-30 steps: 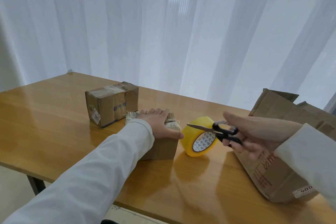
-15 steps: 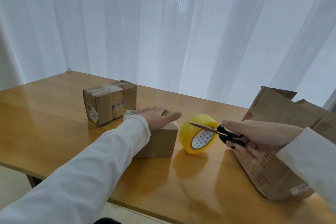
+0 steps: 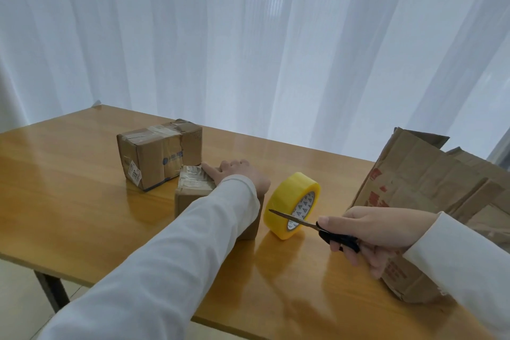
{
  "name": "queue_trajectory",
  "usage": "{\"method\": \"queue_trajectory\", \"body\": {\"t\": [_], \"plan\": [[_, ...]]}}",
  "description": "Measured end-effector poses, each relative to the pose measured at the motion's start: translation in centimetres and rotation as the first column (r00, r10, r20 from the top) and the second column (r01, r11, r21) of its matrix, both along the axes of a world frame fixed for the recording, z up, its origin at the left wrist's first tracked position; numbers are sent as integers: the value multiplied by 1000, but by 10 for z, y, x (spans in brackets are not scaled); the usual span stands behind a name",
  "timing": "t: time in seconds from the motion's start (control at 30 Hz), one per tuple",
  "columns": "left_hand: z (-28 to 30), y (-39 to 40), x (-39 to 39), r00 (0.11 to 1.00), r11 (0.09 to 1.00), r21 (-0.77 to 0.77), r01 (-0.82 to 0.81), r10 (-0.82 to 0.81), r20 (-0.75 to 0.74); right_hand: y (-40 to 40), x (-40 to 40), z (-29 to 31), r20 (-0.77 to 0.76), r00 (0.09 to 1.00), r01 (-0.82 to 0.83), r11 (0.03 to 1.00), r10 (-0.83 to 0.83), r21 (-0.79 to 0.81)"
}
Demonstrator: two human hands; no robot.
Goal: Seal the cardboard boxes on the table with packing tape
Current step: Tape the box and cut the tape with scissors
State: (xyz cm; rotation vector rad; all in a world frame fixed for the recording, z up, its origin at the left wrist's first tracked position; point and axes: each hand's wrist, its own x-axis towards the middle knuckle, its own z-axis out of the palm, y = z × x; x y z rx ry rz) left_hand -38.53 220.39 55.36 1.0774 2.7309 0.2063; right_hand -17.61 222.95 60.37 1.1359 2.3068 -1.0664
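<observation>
The back box [image 3: 158,156] looks taped; the left hand [image 3: 237,175] presses flat on the small box [image 3: 193,187], seemingly nearly sealed. The right hand [image 3: 369,229] grips scissors [image 3: 317,226] by the tape roll [image 3: 292,204]; the big box [image 3: 425,201] gapes unsealed.

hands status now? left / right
Left hand: open, flat on the small brown cardboard box.
Right hand: gripping the black-handled scissors.
</observation>
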Motion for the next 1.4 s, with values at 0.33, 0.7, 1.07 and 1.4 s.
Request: {"method": "queue_trajectory", "body": {"t": [0.33,0.7,1.07,1.4], "plan": [[-15,-27,4,985,530,842,100,-175,-7,7,7,-5,-70,997,33,999,-33,-7],[-19,-23,14,454,492,131,860,-624,-636,11,27,-4,-161,987,12,973,26,230],[-29,-22,21,493,328,368,870,-546,-678,15,56,22,-332,943,28,999,-32,-17],[-15,-20,31,668,533,446,719,-353,-655,30,35,-28,-57,993,116,808,-102,577]]}}
